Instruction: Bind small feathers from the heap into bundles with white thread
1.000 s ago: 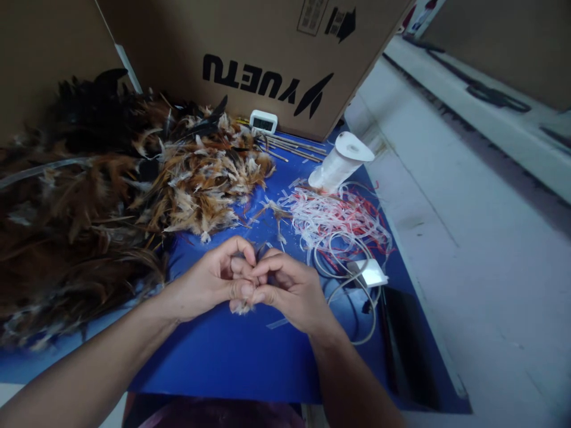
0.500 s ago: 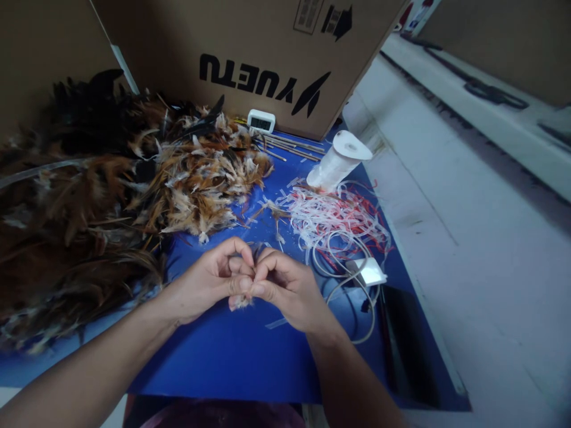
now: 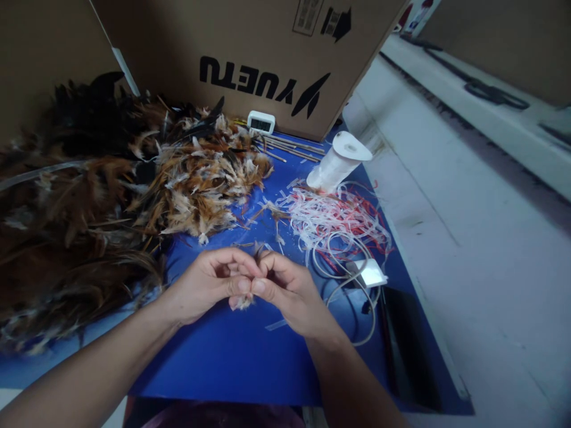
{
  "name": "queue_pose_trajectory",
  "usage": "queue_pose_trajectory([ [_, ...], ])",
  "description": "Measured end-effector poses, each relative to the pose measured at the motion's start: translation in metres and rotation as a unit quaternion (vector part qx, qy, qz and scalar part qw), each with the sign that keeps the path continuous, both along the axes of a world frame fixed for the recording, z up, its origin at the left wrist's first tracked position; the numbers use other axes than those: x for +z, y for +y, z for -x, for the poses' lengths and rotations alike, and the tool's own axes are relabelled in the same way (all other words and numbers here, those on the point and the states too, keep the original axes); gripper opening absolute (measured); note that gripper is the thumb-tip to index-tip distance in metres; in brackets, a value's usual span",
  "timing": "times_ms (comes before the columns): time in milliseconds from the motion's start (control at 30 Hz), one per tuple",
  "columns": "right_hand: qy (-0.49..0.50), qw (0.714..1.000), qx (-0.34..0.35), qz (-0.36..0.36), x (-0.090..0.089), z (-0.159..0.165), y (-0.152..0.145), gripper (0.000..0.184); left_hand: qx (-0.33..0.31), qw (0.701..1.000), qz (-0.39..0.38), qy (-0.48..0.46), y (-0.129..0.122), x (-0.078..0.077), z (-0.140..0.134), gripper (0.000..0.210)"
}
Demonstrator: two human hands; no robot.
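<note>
My left hand [image 3: 214,282] and my right hand [image 3: 285,291] meet above the blue table [image 3: 232,362], thumbs and fingertips pinched together. Between them is a small feather [image 3: 244,302]; its pale fluffy end pokes out below my left fingers, and a dark tip shows above the fingertips. Most of it is hidden by my fingers. Left of my hands lies a big heap of brown, tan and black feathers [image 3: 200,178]. Close by on the right is a tangle of white and red strips [image 3: 334,217].
A white spool [image 3: 336,163] stands tilted behind the strips. Thin sticks [image 3: 294,145] and a small digital clock [image 3: 261,122] sit before a cardboard box [image 3: 259,35]. A coiled cable [image 3: 372,321], a white adapter [image 3: 370,272] and a dark flat object [image 3: 410,351] lie at right.
The fingers of my left hand have shifted slightly, its index finger lowering toward my right fingertips. Both hands stay in nearly the same place, still pinching the feather.
</note>
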State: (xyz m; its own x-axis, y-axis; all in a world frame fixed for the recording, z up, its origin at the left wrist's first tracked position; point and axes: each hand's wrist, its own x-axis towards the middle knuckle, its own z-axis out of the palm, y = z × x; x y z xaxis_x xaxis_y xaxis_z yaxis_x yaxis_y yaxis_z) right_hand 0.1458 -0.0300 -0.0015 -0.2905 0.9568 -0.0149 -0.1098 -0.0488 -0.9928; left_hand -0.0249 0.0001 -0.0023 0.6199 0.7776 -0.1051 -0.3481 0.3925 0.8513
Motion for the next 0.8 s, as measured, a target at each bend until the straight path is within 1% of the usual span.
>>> queue_pose_trajectory([
  [267,0.001,0.999,0.013,0.041,0.0059,-0.0020,-0.0006,0.025,-0.008,1.000,-0.011,0.018,-0.0005,0.0026,0.0009,0.016],
  [533,-0.001,1.000,-0.018,0.010,0.0024,-0.0002,0.0001,0.026,0.005,1.000,-0.026,0.011,-0.0033,0.0003,-0.0015,0.016],
  [667,-0.001,0.999,-0.033,0.004,0.0002,0.0013,-0.0004,0.025,0.015,0.998,-0.050,0.039,-0.0036,-0.0016,-0.0012,0.013],
  [800,0.010,0.999,-0.051,-0.016,-0.0001,0.0035,-0.0003,0.023,0.030,0.993,-0.086,0.071,-0.0038,0.0019,-0.0011,0.015],
])
